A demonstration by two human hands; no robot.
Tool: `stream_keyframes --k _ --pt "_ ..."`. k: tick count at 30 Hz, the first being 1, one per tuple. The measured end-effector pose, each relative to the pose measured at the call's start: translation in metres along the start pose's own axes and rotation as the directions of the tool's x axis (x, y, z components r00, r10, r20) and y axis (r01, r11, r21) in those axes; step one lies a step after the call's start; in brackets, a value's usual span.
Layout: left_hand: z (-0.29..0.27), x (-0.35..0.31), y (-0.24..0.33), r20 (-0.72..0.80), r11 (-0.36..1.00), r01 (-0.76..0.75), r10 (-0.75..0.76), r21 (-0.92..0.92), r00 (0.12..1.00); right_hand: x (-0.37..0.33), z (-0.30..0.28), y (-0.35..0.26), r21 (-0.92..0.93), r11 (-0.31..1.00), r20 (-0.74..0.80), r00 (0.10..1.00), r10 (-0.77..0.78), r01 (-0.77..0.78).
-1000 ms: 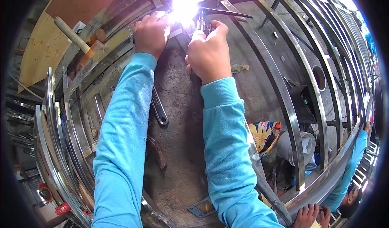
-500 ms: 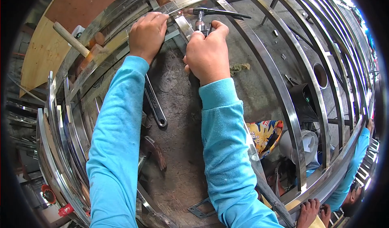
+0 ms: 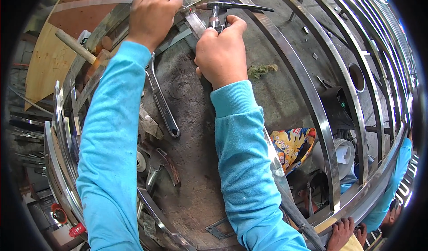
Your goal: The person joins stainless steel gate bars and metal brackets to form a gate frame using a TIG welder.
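My right hand (image 3: pixel 221 55) is closed around the handle of a TIG welding torch (image 3: pixel 215 13). The torch's slim black back end points right, and its nozzle points left over a metal joint. A short square tube (image 3: pixel 195 23) meets the curved rail there, with a small reddish spot at its end. To the left, my left hand (image 3: pixel 153 19) is raised above the rail, fingers curled on a thin rod (image 3: pixel 189 6). A pale blurred streak (image 3: pixel 93 3) extends left from that hand. Both hands are apart. The left fingertips are partly blurred.
Curved bars of a shiny metal frame (image 3: pixel 285 50) fill the right. An adjustable wrench (image 3: pixel 162 106) lies on the brown work surface. A wooden-handled hammer (image 3: pixel 76 46) is at left. A patterned cloth (image 3: pixel 292 148) and white bucket (image 3: pixel 336 159) stand below. Another person's hand (image 3: pixel 341 233) rests lower right.
My left hand has lifted away from the joint, up and to the left. My right hand and the torch have shifted slightly left and up. More of the wrench shows.
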State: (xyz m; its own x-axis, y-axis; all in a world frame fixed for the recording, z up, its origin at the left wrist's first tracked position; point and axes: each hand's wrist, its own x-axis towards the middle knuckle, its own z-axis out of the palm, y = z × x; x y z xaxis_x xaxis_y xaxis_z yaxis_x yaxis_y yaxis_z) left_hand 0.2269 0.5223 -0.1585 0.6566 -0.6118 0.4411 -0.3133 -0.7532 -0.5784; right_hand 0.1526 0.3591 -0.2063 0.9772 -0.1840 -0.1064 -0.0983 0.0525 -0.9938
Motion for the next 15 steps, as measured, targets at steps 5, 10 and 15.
stream_keyframes --k 5,10,15 --pt "0.013 -0.046 0.047 0.2 0.836 0.486 -0.446 -0.256 0.872 0.001 0.006 0.003 0.027 1.0 0.009 1.0 -0.008 0.008" --pt "0.012 -0.044 0.046 0.166 0.694 0.555 -0.547 -0.458 0.821 -0.001 -0.001 -0.003 -0.003 1.0 0.008 1.0 -0.019 0.019" --pt "-0.008 -0.001 -0.028 0.201 0.966 -0.078 0.13 -0.248 0.971 -0.002 -0.004 -0.006 -0.046 0.997 0.023 0.998 0.056 -0.055"
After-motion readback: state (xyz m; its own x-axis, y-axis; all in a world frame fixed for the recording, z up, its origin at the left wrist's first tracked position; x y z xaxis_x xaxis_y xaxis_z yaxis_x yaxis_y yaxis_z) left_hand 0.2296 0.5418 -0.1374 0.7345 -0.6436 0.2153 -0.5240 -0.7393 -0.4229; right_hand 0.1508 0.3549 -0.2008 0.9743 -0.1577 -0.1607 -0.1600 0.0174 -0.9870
